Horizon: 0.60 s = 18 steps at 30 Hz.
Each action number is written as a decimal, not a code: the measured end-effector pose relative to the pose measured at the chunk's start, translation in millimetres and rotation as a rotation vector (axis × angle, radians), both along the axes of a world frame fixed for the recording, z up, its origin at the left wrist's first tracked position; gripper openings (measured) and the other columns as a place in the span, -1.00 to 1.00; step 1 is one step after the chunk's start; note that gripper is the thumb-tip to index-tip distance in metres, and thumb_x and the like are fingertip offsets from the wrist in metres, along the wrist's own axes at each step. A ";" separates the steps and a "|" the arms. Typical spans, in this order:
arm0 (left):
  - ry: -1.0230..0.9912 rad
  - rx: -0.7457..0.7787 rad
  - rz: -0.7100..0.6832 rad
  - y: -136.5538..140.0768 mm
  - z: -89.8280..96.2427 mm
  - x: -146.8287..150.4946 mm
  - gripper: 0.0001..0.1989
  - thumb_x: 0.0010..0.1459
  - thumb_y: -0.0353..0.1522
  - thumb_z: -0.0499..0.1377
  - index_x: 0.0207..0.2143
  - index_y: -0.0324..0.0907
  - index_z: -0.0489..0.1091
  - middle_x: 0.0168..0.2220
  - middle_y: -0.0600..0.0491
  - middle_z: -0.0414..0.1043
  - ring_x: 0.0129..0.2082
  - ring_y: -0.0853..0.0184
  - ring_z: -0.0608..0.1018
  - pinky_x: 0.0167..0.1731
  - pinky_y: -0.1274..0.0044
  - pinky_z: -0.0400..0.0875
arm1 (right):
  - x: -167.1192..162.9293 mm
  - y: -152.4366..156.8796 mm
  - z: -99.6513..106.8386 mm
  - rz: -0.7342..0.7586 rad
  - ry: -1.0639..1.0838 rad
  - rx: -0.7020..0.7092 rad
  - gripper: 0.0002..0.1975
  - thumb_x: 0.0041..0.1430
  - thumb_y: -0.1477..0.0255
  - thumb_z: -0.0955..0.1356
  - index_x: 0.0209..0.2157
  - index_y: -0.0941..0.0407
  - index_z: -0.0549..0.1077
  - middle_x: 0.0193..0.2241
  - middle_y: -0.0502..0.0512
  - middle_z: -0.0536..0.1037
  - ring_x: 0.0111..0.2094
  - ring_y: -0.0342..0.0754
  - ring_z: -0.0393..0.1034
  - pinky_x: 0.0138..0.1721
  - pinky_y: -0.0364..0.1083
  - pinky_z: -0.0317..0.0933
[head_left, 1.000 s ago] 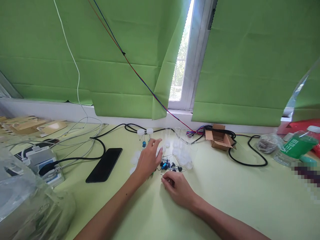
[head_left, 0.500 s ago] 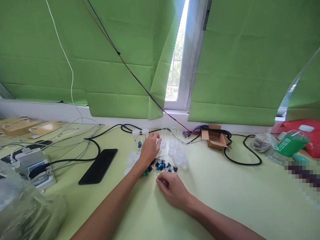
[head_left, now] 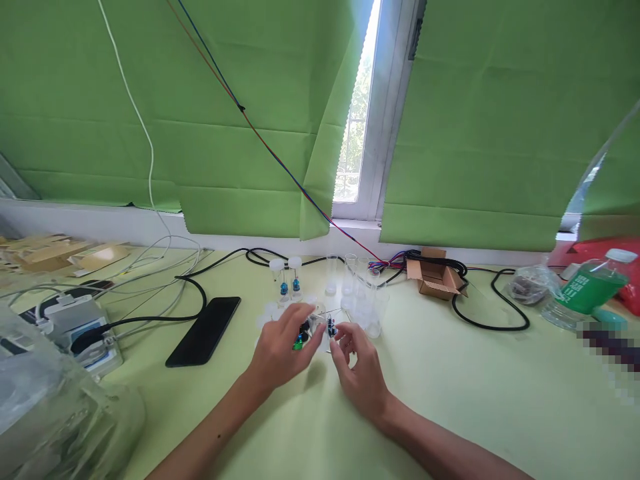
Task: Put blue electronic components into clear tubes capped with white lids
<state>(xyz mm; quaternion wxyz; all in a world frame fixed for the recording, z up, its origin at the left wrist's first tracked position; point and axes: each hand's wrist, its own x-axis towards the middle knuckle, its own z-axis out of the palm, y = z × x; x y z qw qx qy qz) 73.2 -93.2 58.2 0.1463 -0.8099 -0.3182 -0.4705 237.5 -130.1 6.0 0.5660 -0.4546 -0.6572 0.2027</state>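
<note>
My left hand [head_left: 286,347] has its fingers and thumb closed around a clear plastic tube [head_left: 318,321], held tilted over the loose parts. Close beside it, my right hand [head_left: 361,367] pinches a small dark electronic component [head_left: 331,327] near the tube. Behind the left hand stand two capped tubes, a left one [head_left: 277,280] and a right one [head_left: 295,277], each with a blue part inside. Several clear tubes without caps [head_left: 350,277] stand behind the right hand. Whitish caps [head_left: 265,313] lie left of the parts, which my hands partly hide, a green piece [head_left: 299,343] among them.
A black phone [head_left: 204,332] lies to the left, near a power strip [head_left: 93,340] with cables. At the back right is an open cardboard box [head_left: 434,275] by a black cable [head_left: 493,327]. A green-labelled bottle [head_left: 587,293] lies tilted at right. A plastic bag [head_left: 65,413] fills the front left.
My left hand has come back from the standing tubes toward me, now with a clear tube. My right hand has risen slightly from the table, bringing up a small component. The view has shifted slightly.
</note>
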 end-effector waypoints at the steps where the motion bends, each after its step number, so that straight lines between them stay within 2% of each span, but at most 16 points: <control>1: 0.062 0.020 -0.032 -4.0 -5.0 -2.4 -0.73 0.20 -0.36 0.17 -0.05 -0.13 0.26 -0.28 0.03 0.53 -0.63 0.48 0.44 -0.62 0.60 0.23 | 0.1 -1.4 1.1 0.022 -0.021 0.034 -0.76 0.20 0.46 0.29 -0.08 0.09 0.31 -0.30 0.09 0.43 -0.39 -0.08 0.31 -0.34 -0.09 0.29; 3: 0.115 0.044 -0.064 -9.7 -12.4 -4.9 -0.72 0.21 -0.36 0.15 -0.02 -0.12 0.25 -0.26 -0.01 0.55 -0.60 0.44 0.49 -0.59 0.59 0.29 | 0.2 -3.8 3.0 0.089 -0.070 0.090 -0.62 0.10 0.51 0.32 -0.01 0.07 0.27 -0.20 0.13 0.40 -0.28 -0.04 0.33 -0.26 -0.05 0.32; 6: 0.080 0.007 -0.113 -11.9 -19.7 -3.2 -0.71 0.24 -0.39 0.11 0.02 -0.12 0.22 -0.23 -0.05 0.55 -0.61 0.45 0.47 -0.56 0.58 0.34 | 0.2 -5.8 4.1 0.164 -0.121 0.113 -0.48 0.02 0.55 0.35 0.05 0.06 0.22 -0.11 0.17 0.37 -0.11 0.04 0.33 -0.11 0.01 0.32; 9: 0.004 -0.084 -0.169 -9.2 -27.9 -0.1 -0.67 0.24 -0.41 0.11 0.05 -0.11 0.18 -0.19 -0.05 0.52 -0.64 0.49 0.40 -0.59 0.60 0.33 | 0.4 -5.4 3.0 0.223 -0.128 0.050 -0.46 0.05 0.54 0.35 0.09 0.05 0.20 -0.08 0.16 0.40 -0.07 0.04 0.34 -0.02 0.02 0.29; 13: -0.068 -0.209 -0.192 -7.7 -38.3 -1.6 -0.68 0.27 -0.40 0.10 0.06 -0.07 0.19 -0.12 -0.03 0.49 -0.62 0.53 0.38 -0.60 0.62 0.31 | 0.6 -3.5 0.9 0.270 -0.123 -0.073 -0.40 0.11 0.51 0.36 0.17 0.05 0.12 -0.11 0.15 0.47 -0.07 0.03 0.38 0.00 0.01 0.28; 15: -0.058 -0.240 -0.172 -9.2 -40.3 -4.4 -0.70 0.29 -0.38 0.08 0.06 -0.05 0.19 -0.10 -0.03 0.49 -0.61 0.53 0.41 -0.57 0.62 0.31 | 0.7 -2.8 0.2 0.257 -0.130 -0.105 -0.43 0.14 0.50 0.35 0.17 0.06 0.13 -0.14 0.14 0.49 -0.10 0.03 0.40 -0.02 0.01 0.28; 18: 0.021 -0.271 -0.151 -10.4 -38.9 -8.7 -0.67 0.30 -0.31 0.07 0.10 -0.06 0.16 -0.14 -0.01 0.51 -0.60 0.51 0.44 -0.54 0.60 0.33 | 1.0 -1.6 -1.1 0.241 -0.155 -0.123 -0.60 0.18 0.49 0.32 0.06 0.07 0.24 -0.19 0.12 0.48 -0.16 0.00 0.40 -0.10 -0.03 0.30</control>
